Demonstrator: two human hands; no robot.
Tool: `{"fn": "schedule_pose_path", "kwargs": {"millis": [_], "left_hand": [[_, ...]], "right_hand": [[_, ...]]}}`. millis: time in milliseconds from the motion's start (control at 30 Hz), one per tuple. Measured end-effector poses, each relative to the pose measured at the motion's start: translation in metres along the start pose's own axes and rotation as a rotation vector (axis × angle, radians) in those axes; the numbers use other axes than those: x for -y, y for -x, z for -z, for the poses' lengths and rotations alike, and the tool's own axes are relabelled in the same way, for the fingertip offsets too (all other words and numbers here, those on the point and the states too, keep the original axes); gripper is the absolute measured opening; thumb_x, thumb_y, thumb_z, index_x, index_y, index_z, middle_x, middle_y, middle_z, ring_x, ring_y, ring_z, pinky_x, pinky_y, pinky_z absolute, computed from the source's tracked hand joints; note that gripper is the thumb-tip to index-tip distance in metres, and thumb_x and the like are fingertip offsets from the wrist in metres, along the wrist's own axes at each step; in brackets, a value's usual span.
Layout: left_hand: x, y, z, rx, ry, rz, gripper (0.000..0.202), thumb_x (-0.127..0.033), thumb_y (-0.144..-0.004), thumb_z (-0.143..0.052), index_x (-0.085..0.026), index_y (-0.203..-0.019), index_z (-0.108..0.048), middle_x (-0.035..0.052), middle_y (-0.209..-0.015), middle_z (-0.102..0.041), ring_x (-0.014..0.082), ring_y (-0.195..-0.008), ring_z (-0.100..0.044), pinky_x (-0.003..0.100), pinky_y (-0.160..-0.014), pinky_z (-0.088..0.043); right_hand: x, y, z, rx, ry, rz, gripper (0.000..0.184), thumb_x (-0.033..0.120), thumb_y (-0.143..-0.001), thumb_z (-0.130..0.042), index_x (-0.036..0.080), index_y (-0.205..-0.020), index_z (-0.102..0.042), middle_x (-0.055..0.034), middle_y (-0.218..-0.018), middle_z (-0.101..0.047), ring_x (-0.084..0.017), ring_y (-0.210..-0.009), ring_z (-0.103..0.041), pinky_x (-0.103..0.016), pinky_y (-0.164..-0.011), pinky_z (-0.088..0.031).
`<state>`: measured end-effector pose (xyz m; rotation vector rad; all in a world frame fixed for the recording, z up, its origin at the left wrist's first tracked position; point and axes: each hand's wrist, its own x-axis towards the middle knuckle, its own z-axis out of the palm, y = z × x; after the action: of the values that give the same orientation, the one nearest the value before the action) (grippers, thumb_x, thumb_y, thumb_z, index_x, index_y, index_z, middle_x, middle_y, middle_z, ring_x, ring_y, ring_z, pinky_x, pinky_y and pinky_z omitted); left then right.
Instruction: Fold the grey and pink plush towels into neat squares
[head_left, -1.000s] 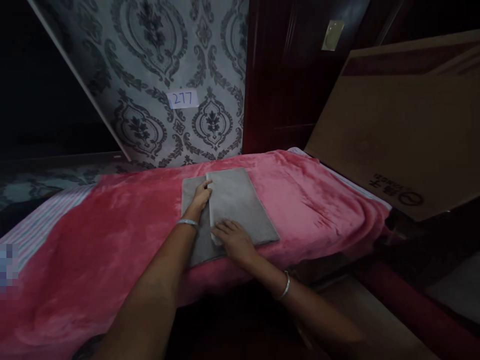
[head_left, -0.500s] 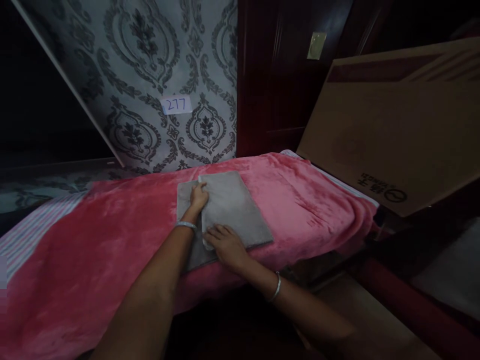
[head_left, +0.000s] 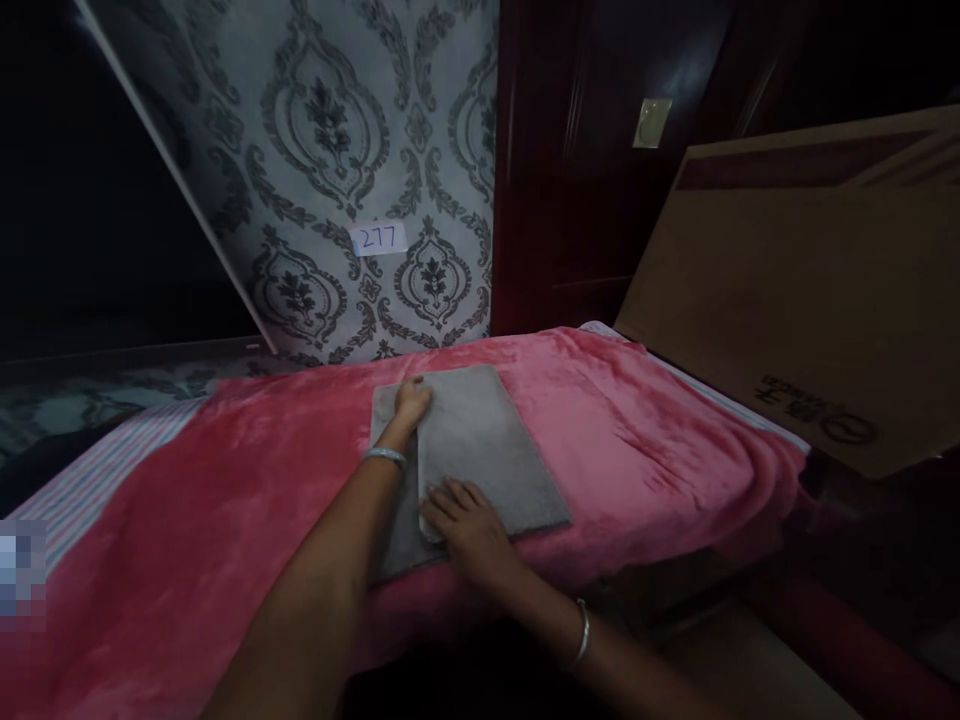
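Note:
A grey plush mat (head_left: 487, 450) lies folded on the pink blanket, its upper layer turned to the right so that a strip of the lower layer shows on the left. At the far end of the fold, my left hand (head_left: 412, 402) is closed on the edge of the upper layer, its fingers partly hidden. My right hand (head_left: 471, 525) rests flat on the near left corner of the upper layer, fingers stretched and slightly spread.
The pink blanket (head_left: 262, 500) covers a bed or table with a striped sheet (head_left: 127, 455) beneath. A large cardboard box (head_left: 795, 290) leans at the right. Behind stand a patterned wall (head_left: 322, 150) with a paper label (head_left: 379, 238) and a dark red door (head_left: 570, 200).
The view has shifted, so everything sits lower and slightly further right. Both hands stay on the mat's fold; the left fingers look more drawn in, while the right hand remains flat.

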<state>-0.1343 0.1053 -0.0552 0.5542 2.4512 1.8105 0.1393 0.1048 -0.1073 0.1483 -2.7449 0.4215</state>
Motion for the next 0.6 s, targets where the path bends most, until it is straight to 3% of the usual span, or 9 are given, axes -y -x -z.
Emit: {"fn": "schedule_pose_path", "kwargs": {"millis": [267,400,533,600], "left_hand": [[-0.006,-0.007,-0.007,-0.038,-0.38,0.003,0.046,-0.004,-0.072,-0.059,-0.017,-0.115,-0.07,0.0137,-0.127,-0.066,0.0249,-0.117,-0.062,0.036,-0.105,-0.047],[-0.01,-0.006,-0.005,-0.003,-0.515,-0.008,0.046,-0.006,-0.074,-0.06,-0.016,-0.117,-0.068,0.0149,-0.123,-0.067,0.026,-0.114,-0.064,0.038,-0.102,-0.049],[-0.028,0.004,-0.008,-0.006,-0.623,-0.107,0.051,-0.016,-0.08,-0.06,-0.013,-0.131,-0.063,0.0215,-0.141,-0.055,0.0349,-0.13,-0.054,0.048,-0.109,-0.044],[-0.037,0.018,-0.016,0.055,-0.706,-0.277,0.058,-0.025,-0.086,-0.058,-0.017,-0.144,-0.053,0.0174,-0.155,-0.045,0.0345,-0.145,-0.038,0.049,-0.119,-0.034]], "right_hand": [[0.0,0.002,0.001,0.075,-0.035,-0.019,0.046,0.021,-0.103,-0.042,0.028,-0.147,-0.053,-0.0015,-0.152,-0.051,-0.024,-0.148,-0.035,-0.048,-0.122,-0.03],[0.002,0.002,0.006,0.077,-0.046,-0.006,0.046,0.026,-0.102,-0.046,0.029,-0.147,-0.052,-0.0008,-0.154,-0.048,-0.025,-0.149,-0.033,-0.048,-0.122,-0.03],[-0.02,-0.006,0.036,0.128,-0.142,0.07,0.043,0.037,-0.099,-0.053,0.03,-0.141,-0.059,-0.0039,-0.144,-0.059,-0.026,-0.137,-0.05,-0.044,-0.116,-0.04],[-0.043,-0.014,0.055,0.052,-0.107,-0.029,0.046,0.037,-0.102,-0.045,0.024,-0.144,-0.057,-0.0091,-0.145,-0.058,-0.026,-0.137,-0.051,-0.045,-0.118,-0.037]]}}
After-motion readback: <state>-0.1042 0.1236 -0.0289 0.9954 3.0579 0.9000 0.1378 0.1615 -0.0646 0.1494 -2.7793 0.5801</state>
